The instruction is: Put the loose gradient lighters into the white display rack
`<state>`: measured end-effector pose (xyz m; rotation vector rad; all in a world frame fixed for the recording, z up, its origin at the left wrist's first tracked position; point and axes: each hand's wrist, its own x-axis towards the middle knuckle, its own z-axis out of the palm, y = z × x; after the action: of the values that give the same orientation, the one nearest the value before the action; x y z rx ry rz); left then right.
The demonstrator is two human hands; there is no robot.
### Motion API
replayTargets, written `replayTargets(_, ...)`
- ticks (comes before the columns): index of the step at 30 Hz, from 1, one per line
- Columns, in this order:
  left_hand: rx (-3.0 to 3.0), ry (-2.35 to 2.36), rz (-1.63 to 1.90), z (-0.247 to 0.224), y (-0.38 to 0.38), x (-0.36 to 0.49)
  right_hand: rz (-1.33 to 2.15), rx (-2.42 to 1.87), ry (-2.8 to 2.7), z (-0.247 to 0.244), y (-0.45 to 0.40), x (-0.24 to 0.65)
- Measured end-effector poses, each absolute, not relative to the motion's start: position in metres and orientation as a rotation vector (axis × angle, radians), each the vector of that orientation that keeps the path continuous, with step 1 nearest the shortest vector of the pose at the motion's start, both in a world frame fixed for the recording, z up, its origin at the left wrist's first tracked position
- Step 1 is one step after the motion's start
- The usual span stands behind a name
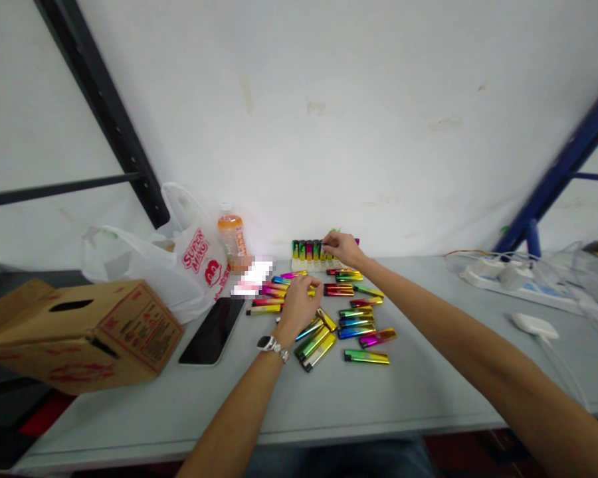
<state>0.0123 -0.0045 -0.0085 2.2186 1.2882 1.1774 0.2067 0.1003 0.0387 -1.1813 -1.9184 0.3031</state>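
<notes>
Shiny multicoloured metallic lighters (357, 330) lie loose on the grey table (403, 392); more stand upright in a pale tray (301, 266) by the wall. The hands are apart: right (345, 249) pinched at that row, left (301, 300) curled over loose lighters; their grip is unclear. A white plastic bag (183, 280) reads "SUPER MING" beside a clear bottle (232, 231) of orange liquid.

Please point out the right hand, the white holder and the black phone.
Right hand (346, 249), head view: back of the hand.
White holder (309, 266), head view: lower front.
Black phone (212, 332), head view: middle of the screen.
</notes>
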Motion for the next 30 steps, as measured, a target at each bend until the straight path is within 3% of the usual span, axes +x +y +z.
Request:
replayTargets(6,2.459,1.275,0.902,-0.002,-0.008,0.015,0.339,-1.285,-1.983,0.034,0.115,0.208)
replayTargets(13,2.68,1.203,0.666,0.006,-0.006,0.022,-0.047,-1.445,-2.108,0.03,0.098,0.209)
replayTargets(23,2.934,1.275,0.414,0.014,0.007,0.042,0.111,-1.279,-1.771,0.014,0.03,0.212)
replayTargets(30,2.78,1.086,0.662,0.008,0.011,0.035,0.312,-1.175,-1.658,0.012,-0.02,0.205)
